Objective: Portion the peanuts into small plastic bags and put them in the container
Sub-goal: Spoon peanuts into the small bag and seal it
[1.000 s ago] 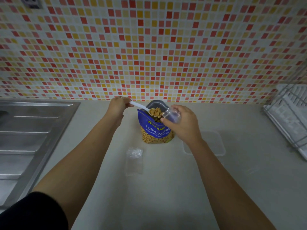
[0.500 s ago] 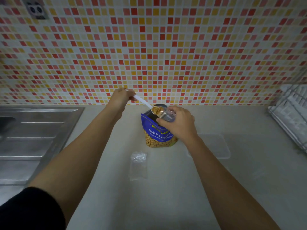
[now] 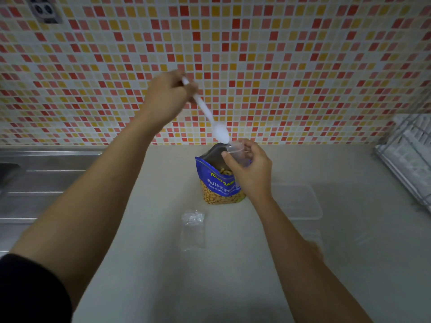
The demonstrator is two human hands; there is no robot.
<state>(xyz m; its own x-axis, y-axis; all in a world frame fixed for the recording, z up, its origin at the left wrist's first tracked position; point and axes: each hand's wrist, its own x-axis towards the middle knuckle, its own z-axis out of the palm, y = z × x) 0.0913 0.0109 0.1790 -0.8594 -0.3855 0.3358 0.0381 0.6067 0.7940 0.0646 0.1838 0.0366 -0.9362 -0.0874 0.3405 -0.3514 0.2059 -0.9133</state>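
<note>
1. Counter (image 3: 149, 264) of pale stone runs from the tiled wall (image 3: 256, 54) toward the camera. Its left edge meets the steel drainboard (image 3: 35, 183), and a wire dish rack (image 3: 410, 155) stands along its right side.
2. The peanut bag (image 3: 219, 185), blue and open at the top, stands upright mid-counter near the wall. Bare counter stretches from its left side to the drainboard.
3. The clear container (image 3: 300, 201) sits just right of the peanut bag, partly behind the right forearm and well apart from the rack.
4. The spare small bags (image 3: 193, 229) lie flat in front of the peanut bag, between the two forearms and touching neither.
5. The right hand (image 3: 250, 170) pinches a small plastic bag (image 3: 235, 151) between thumb and fingers, holding it over the peanut bag's open mouth.
6. The left hand (image 3: 166, 99), blurred, has its fingers curled round the handle of a white spoon (image 3: 210, 117). The spoon slants steeply down, its bowl at the small plastic bag's mouth.
7. Half a second ago the spoon lay closer to level, heaped with peanuts beside the small bag. Now the left hand is higher against the tiles, the spoon is tipped, and its bowl shows plain white. The right hand is in much the same place above the peanut bag.
</note>
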